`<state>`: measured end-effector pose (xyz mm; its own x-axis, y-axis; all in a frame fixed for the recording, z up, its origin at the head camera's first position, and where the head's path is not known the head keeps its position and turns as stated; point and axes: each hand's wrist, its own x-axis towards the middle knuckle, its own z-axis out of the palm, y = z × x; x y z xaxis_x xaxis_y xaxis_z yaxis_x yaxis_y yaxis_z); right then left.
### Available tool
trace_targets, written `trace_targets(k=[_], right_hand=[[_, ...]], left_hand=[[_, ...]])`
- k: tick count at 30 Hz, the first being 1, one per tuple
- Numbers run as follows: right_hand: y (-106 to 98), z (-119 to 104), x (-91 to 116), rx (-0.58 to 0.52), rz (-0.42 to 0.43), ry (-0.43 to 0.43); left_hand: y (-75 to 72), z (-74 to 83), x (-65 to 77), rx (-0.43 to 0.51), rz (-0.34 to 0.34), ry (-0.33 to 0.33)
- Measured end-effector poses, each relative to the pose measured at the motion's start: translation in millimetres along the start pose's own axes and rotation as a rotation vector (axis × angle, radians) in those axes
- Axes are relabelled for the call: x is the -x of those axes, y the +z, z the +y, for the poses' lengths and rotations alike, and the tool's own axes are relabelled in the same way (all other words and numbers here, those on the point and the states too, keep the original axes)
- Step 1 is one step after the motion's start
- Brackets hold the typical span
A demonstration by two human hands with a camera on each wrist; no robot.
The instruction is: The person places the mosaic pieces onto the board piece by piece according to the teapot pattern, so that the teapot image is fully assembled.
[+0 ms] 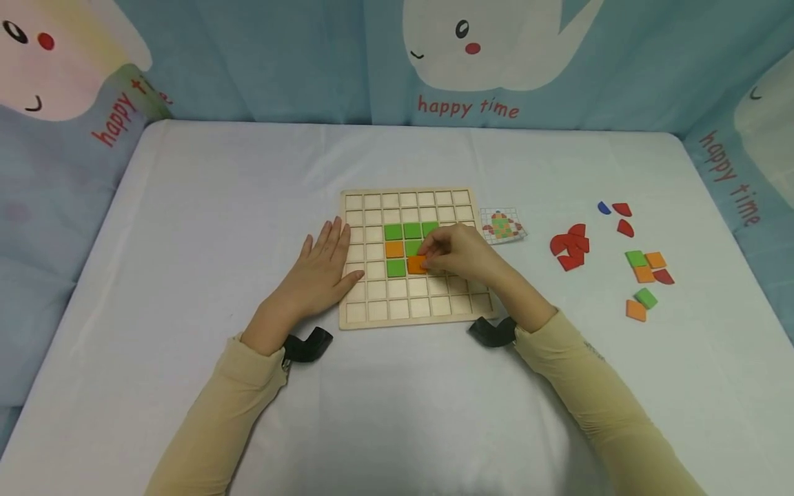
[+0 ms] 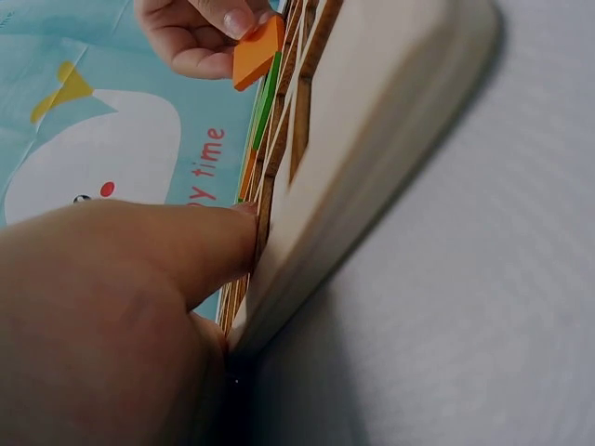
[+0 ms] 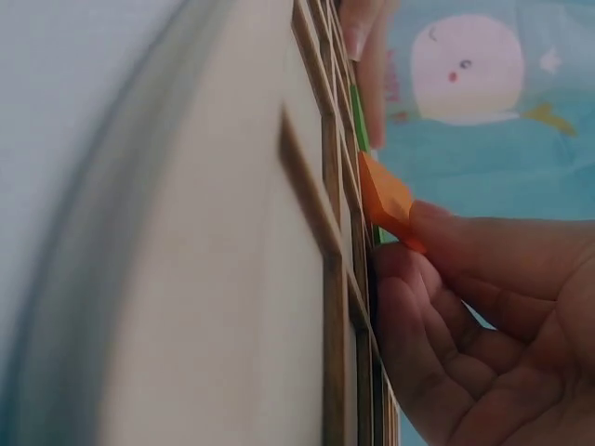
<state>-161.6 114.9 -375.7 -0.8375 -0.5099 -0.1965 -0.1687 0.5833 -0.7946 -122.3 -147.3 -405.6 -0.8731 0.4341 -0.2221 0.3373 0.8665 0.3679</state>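
Note:
A wooden grid board (image 1: 409, 308) lies on the white table. Green square tiles (image 1: 393, 232) and an orange one (image 1: 393, 249) fill several of its cells. Between thumb and fingers my right hand (image 1: 462, 253) pinches an orange square tile (image 1: 416, 264), tilted over a cell beside the lower green tile (image 1: 395, 268). The right wrist view shows that orange tile (image 3: 386, 197) with one edge down at the grid. My left hand (image 1: 316, 275) rests flat along the board's left edge, fingers straight, its thumb (image 2: 214, 243) on the board. The right hand covers some cells.
A small pattern card (image 1: 502, 225) lies right of the board. Farther right are a cluster of red pieces (image 1: 569, 246), a blue piece (image 1: 604, 207), loose orange tiles (image 1: 635, 310) and green tiles (image 1: 646, 298). A blue printed curtain (image 1: 298, 62) stands behind the table.

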Motion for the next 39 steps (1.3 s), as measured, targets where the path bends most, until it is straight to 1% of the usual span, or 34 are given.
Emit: trace_targets(k=[7, 14, 24, 30, 35, 39], right_hand=[[-1, 2, -1, -0.026, -0.013, -0.004], [-2, 1, 0, -0.008, -0.002, -0.011], [-7, 4, 3, -0.023, 0.02, -0.028], [-16, 8, 11, -0.062, 0.037, 0.025], [-24, 20, 19, -0.101, 0.047, 0.074], [-30, 28, 27, -0.095, 0.071, 0.102]], left_hand=[[-0.4, 0.3, -0.8, 0.0, 0.005, 0.002], [-1.3, 1.1, -1.1, 0.005, -0.002, 0.002], [-1.2, 3.1, -1.5, 0.007, -0.006, 0.004], [-0.3, 2.9, -1.9, 0.004, -0.004, -0.001], [-1.0, 2.9, -1.3, -0.001, -0.003, 0.0], [-1.1, 2.3, -0.6, 0.002, -0.003, 0.001]])
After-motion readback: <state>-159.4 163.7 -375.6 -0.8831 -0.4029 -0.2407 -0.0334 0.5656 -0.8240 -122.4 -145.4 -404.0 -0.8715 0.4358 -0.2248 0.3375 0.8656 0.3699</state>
